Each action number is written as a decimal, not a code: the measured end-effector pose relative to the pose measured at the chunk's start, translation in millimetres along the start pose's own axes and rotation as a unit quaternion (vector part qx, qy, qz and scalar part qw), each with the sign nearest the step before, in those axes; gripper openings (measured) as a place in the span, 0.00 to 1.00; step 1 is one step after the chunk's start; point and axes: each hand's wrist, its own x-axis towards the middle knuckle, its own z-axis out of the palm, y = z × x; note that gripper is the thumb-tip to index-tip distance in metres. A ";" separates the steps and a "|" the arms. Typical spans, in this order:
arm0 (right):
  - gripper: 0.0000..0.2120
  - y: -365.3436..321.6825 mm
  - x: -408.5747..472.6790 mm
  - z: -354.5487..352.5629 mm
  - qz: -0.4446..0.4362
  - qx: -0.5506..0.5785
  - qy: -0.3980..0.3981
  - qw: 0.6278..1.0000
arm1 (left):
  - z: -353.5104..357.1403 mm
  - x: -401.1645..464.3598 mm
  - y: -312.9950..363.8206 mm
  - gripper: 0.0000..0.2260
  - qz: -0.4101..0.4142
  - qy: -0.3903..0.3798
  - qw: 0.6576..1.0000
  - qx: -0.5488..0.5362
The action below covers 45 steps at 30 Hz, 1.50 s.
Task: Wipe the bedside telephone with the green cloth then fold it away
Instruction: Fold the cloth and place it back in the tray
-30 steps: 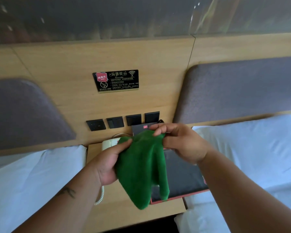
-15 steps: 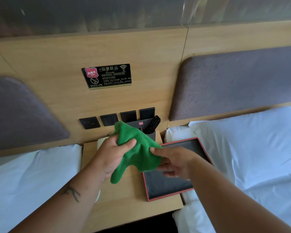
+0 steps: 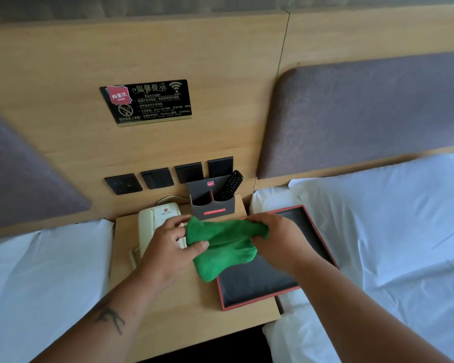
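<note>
Both hands up over the nightstand (image 3: 168, 318), green cloth (image 3: 222, 246) stretched between 'em. Left hand (image 3: 168, 248) pinches the cloth's left edge, thumb on top, fingers tucked behind. Right hand (image 3: 275, 237) is closed on the right corner, knuckles toward us. So both grips are narrow and holding cloth, nothing else.

Where's the cloth? Held in the air, mid-frame, partly over the near-left corner of the dark red-rimmed tray (image 3: 286, 292), w/ the telephone (image 3: 156, 224) just beside it at 9 o'clock. Can't tell if the hanging bit touches the tray.

Step in hand, my read: cloth is being spread or gathered btwn the hands, either prepping a wiping pad or starting the fold. Can't say which from this alone; the phone shows no sign either way.

Orientation: top edge runs roughly 9 to 3, slightly bunched. Long axis looks diagonal tho, from the right-hand corner at about 2 o'clock down to a drooping tail pointing about 7 o'clock.

Next move, if wiping: bunch it into the left hand, swing toward 9 o'clock, press on the handset. Needs care near the coiled cord (image 3: 133, 258) and the remote holder (image 3: 212, 204) at 12.
</note>
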 end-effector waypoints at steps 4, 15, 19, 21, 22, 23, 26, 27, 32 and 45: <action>0.26 18.1 5.3 3.5 0.007 -0.062 -0.035 0.997 | 15.3 0.2 -12.9 0.11 0.014 -0.060 0.997 -0.035; 0.03 98.9 32.1 42.0 0.132 0.103 -0.018 0.986 | 77.2 20.1 -68.6 0.32 -0.027 -0.057 0.998 -0.007; 0.06 133.0 54.1 73.1 0.149 0.076 -0.013 0.986 | 105.0 39.8 -93.0 0.37 -0.065 -0.077 0.995 -0.008; 0.07 145.1 66.7 85.3 0.148 0.064 -0.011 0.987 | 119.2 51.4 -107.2 0.36 -0.089 -0.061 0.994 -0.007; 0.08 150.2 73.2 90.9 0.151 0.059 -0.007 0.987 | 125.5 56.2 -114.5 0.35 -0.097 -0.048 0.994 -0.012; 0.11 154.5 79.5 96.0 0.154 0.055 -0.002 0.987 | 131.3 60.5 -121.7 0.34 -0.102 -0.033 0.994 -0.019; 0.28 163.0 95.1 109.5 0.163 0.061 0.014 0.985 | 145.6 71.2 -140.4 0.32 -0.113 0.002 0.993 -0.010; 0.34 164.8 98.7 113.7 0.165 0.060 0.009 0.984 | 149.2 73.6 -145.7 0.33 -0.118 0.013 0.993 0.004; 0.39 175.4 98.0 135.0 0.127 -0.074 -0.088 0.985 | 170.6 60.2 -157.9 0.34 0.008 -0.022 0.983 0.182; 0.46 188.2 78.1 164.8 -0.022 -0.362 -0.241 0.901 | 203.9 47.1 -180.5 0.38 0.065 -0.212 0.822 0.524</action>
